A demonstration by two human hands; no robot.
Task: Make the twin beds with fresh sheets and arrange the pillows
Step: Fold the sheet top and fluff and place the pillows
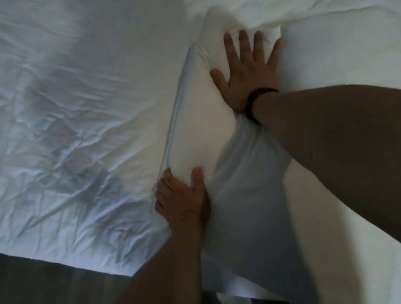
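Head view: white pillow (197, 116) lies slantwise mid-frame on the bed (55, 255), long side running from 6 toward 12 o'clock, on the wrinkled sheet (50, 107) that fills the 9 o'clock side. Right hand (247, 70) is flat on the pillow's far end, fingers straight and spread, pressing down, gripping nothing. Left hand (182, 199) is at the near corner, thumb on top, fingers curled round the edge, holding it. Pillow looks light, soft and squashy, dents under the palm, and the case probably slides a bit over the filling. Best taken by the corners or along the side seam; a flat palm only pushes it. More white bedding (345, 45) at 2 o'clock touches the pillow, can't tell if it's a second pillow or a duvet, and it blocks a push that way. Dark bracelet (251, 105) on right wrist. Floor (48, 297) at 7 o'clock, bed edge near, pillow could slip off there
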